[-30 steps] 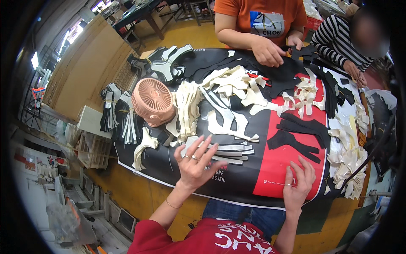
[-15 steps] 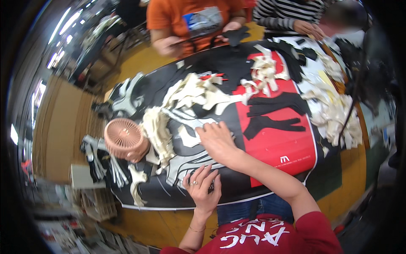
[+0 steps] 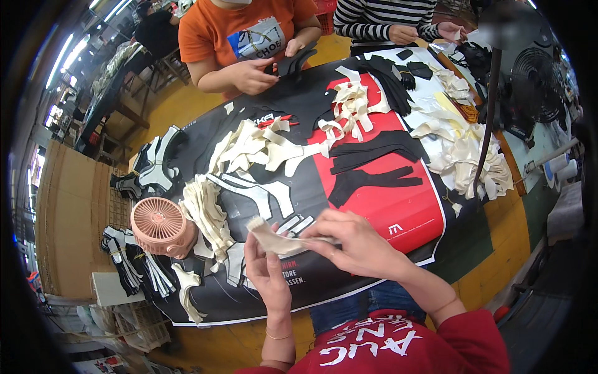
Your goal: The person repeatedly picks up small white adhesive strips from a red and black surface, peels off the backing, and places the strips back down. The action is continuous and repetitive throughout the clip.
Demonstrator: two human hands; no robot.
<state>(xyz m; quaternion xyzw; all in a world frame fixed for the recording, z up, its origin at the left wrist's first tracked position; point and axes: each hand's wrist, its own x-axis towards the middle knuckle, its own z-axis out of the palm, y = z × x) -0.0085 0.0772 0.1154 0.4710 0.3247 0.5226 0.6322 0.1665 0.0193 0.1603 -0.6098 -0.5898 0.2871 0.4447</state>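
Observation:
A curved cream fabric piece [image 3: 274, 240], perhaps several layers together, is held up between my hands above the near part of the table. My left hand [image 3: 266, 277] grips its left end, thumb in front and fingers partly hidden behind. The fingers of my right hand [image 3: 358, 242] pinch its right end. Just beyond lie white fabric pieces with black edges [image 3: 282, 197]. Left of my left hand hangs together a row of cream pieces [image 3: 207, 212], with a grey-white cut piece [image 3: 235, 265] near it.
A pink desk fan [image 3: 159, 223] stands at the table's left. Cream scraps [image 3: 249, 146] and black cut pieces [image 3: 374, 181] lie farther off. Across the table, one person in an orange shirt [image 3: 249, 47] handles dark pieces; another wears striped sleeves [image 3: 367, 28]. A cream pile [image 3: 467, 156] is at right.
My right hand has come back from the white pieces, and my left hand, formerly empty and loosely curled, has risen. Both now hold the cream fabric piece. The whole view has shifted.

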